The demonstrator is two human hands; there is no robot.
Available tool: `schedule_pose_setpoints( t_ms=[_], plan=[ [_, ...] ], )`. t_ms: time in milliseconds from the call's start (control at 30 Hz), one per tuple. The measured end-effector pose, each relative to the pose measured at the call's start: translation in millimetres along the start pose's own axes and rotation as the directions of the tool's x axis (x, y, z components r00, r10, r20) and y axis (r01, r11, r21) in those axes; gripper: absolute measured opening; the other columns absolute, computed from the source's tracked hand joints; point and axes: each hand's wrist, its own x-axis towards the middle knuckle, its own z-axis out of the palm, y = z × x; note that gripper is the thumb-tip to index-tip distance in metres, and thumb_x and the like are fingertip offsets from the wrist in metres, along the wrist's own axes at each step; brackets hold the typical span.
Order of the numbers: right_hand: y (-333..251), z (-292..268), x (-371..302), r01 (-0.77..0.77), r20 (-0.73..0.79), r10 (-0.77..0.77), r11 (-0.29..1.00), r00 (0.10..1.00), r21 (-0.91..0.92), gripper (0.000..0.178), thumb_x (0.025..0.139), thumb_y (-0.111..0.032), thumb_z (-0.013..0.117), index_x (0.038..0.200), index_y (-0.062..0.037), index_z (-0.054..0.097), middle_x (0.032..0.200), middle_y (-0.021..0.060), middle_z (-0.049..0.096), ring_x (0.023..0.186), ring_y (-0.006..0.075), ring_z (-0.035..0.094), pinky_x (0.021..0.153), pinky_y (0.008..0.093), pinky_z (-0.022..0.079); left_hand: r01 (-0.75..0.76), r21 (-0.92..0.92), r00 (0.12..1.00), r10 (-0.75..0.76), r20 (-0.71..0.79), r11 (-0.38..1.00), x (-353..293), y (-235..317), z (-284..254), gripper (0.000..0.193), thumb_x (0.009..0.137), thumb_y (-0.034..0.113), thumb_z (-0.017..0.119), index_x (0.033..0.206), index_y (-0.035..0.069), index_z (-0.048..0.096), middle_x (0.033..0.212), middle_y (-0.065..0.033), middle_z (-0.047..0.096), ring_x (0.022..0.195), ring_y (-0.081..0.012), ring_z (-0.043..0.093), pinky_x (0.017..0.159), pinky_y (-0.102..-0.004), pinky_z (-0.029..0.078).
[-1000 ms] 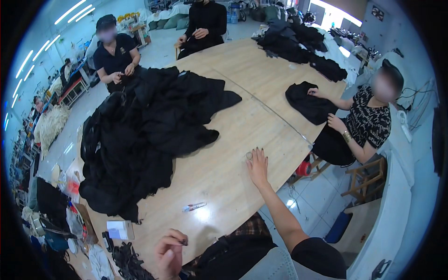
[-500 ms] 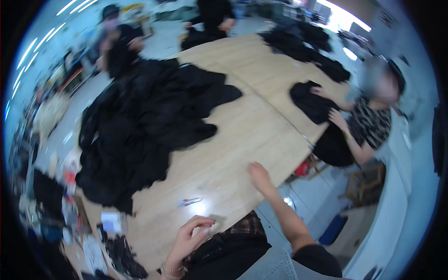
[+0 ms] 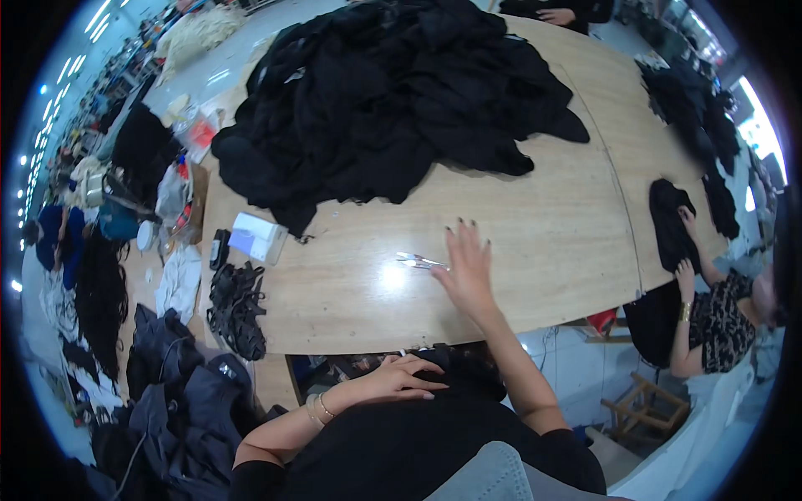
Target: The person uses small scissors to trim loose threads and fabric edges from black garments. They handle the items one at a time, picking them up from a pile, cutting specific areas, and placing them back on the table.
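My right hand (image 3: 468, 267) is over the pale wooden table (image 3: 351, 292), with its fingers spread and nothing held. By its thumb lies a pair of small silver thread snips (image 3: 418, 260); whether the thumb touches them I cannot tell. My left hand (image 3: 401, 378) rests against my black shirt (image 3: 376, 451) at the near table edge, fingers stretched and apart, with no thing seen in it. Beyond both hands a large heap of black cloth (image 3: 393, 108) covers the far part of the table.
To the left are a white box (image 3: 255, 237), a bundle of black straps (image 3: 238, 309) and dark garments (image 3: 180, 392). At right, a co-worker (image 3: 718, 326) handles black cloth (image 3: 671, 225). A wooden stool (image 3: 647, 411) stands below. More black cloth (image 3: 693, 108) lies at the far right.
The view has turned down and leftward. My right hand has come beside the snips, its fingers now spread. My left hand has loosened from a curl and now lies against my shirt.
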Motion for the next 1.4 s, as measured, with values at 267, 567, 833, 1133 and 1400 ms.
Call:
schedule_pose_setpoints(
  t_ms=[267, 567, 833, 1133, 1400],
  plan=[
    [-3.4, 73.6, 17.9, 0.05, 0.06, -0.043, 0.991, 0.997, -0.128, 0.078, 0.096, -0.057, 0.052, 0.152, -0.003, 0.039, 0.163, 0.0153, 0.029, 0.154, 0.0309, 0.018, 0.12, 0.0659, 0.012, -0.1, -0.115, 0.751, -0.001, -0.66, 0.988, -18.9, 105.4, -94.5, 0.026, 0.097, 0.025, 0.064, 0.114, 0.007, 0.071, 0.115, -0.0119, 0.068, 0.108, -0.0287, 0.062, 0.11, -0.0492, 0.038],
    [-4.3, 71.6, 16.9, 0.043, 0.017, -0.043, 0.998, 0.999, -0.039, 0.075, 0.097, -0.053, 0.055, 0.15, -0.0022, 0.04, 0.161, 0.0155, 0.032, 0.153, 0.0308, 0.021, 0.121, 0.0624, 0.014, -0.959, 0.235, -0.065, 0.689, -0.722, 0.155, -0.8, 236.7, -156.2, 0.008, 0.099, 0.01, 0.062, 0.1, 0.014, 0.068, 0.108, 0.0095, 0.066, 0.098, -0.0088, 0.057, 0.092, -0.0325, 0.04],
    [0.0, 74.1, 14.7, 0.058, 0.0, -0.059, 0.996, 0.998, -0.066, 0.074, 0.098, -0.055, 0.053, 0.149, -0.0028, 0.042, 0.159, 0.0171, 0.036, 0.151, 0.0325, 0.026, 0.12, 0.0632, 0.015, -0.909, -0.321, 0.413, 0.47, -0.78, 0.265, -21.8, 237.6, -145.6, 0.014, 0.096, 0.004, 0.063, 0.092, 0.017, 0.067, 0.099, 0.0091, 0.061, 0.097, -0.006, 0.048, 0.087, -0.036, 0.025],
    [14.2, 87.3, 11.0, 0.135, -0.145, -0.105, 0.967, 0.984, 0.214, 0.057, 0.091, -0.026, 0.071, 0.135, 0.0053, 0.053, 0.154, 0.0223, 0.041, 0.144, 0.0386, 0.037, 0.12, 0.0484, 0.031, -0.871, -0.264, 0.47, 0.543, -0.696, 0.415, -38.9, 228.0, -172.3, 0.01, 0.1, 0.013, 0.06, 0.094, 0.014, 0.068, 0.1, 0.0004, 0.062, 0.092, -0.0109, 0.053, 0.089, -0.0374, 0.037],
    [9.7, 79.7, 10.9, 0.135, -0.24, -0.072, 0.957, 0.968, 0.257, 0.033, 0.086, -0.012, 0.074, 0.113, 0.002, 0.064, 0.124, 0.0194, 0.063, 0.128, 0.0366, 0.055, 0.11, 0.0452, 0.042, -0.175, -0.013, 0.177, 0.018, -0.984, 0.984, 25.9, 55.9, -218.5, 0.023, 0.096, 0.0, 0.061, 0.119, -0.002, 0.063, 0.114, -0.0069, 0.06, 0.109, -0.0164, 0.057, 0.095, -0.03, 0.046]
  ],
)
